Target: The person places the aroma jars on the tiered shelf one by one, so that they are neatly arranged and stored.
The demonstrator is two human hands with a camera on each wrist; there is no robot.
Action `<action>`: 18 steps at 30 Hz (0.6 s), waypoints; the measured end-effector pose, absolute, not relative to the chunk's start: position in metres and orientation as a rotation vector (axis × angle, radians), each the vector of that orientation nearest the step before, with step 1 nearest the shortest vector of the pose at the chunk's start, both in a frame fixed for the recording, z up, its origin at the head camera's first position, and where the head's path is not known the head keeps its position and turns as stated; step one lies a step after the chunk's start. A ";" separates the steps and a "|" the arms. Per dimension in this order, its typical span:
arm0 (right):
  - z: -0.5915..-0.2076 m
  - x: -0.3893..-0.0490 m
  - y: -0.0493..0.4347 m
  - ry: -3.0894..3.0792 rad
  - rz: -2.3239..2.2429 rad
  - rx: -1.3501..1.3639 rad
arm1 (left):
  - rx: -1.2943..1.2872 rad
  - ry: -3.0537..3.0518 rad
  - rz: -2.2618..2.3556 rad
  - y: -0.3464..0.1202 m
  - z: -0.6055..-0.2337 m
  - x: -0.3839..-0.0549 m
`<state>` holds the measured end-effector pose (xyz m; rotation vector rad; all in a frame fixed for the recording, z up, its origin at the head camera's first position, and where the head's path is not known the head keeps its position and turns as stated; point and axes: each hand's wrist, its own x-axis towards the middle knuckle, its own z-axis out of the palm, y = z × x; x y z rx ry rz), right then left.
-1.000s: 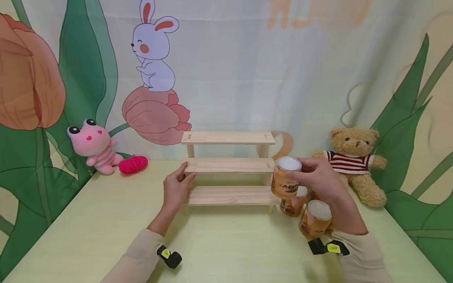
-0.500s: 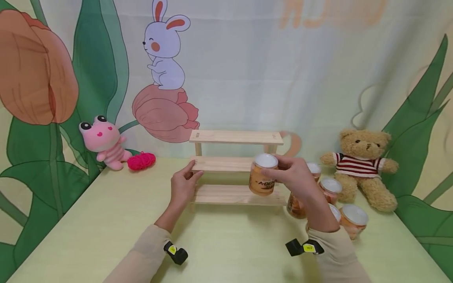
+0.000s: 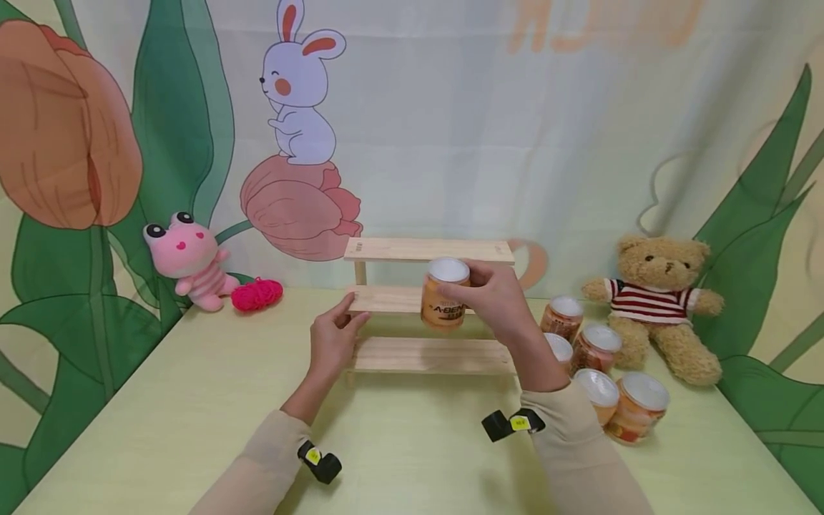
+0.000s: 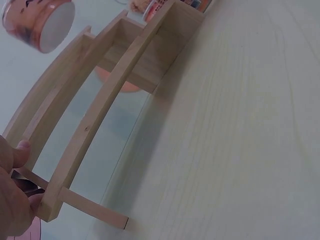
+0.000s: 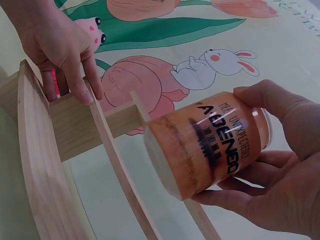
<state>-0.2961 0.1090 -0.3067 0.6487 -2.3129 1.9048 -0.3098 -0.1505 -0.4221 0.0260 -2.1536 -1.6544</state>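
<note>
A three-tier wooden shelf stands in the middle of the table. My left hand pinches the left end of its middle board between thumb and fingers. In my right hand is an orange-labelled can with a white lid, gripped by its side and held upright. The head view puts this can in front of the middle board; the right wrist view shows the printed label facing that camera. From the left wrist, the can appears in the air, apart from the boards.
Several similar cans are grouped on the table right of the shelf. Behind them a teddy bear in a striped top sits against the printed backdrop. At the back left are a pink frog plush and a bright pink yarn bundle.
My right hand has carried the can left and slightly up, from beside the shelf's right end to before the middle board. The left hand keeps its hold. The head view shifted slightly.
</note>
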 end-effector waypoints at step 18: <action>-0.279 -0.341 0.054 -2.235 1.958 0.522 | 0.024 -2.155 -1.643 -0.154 -0.424 -0.310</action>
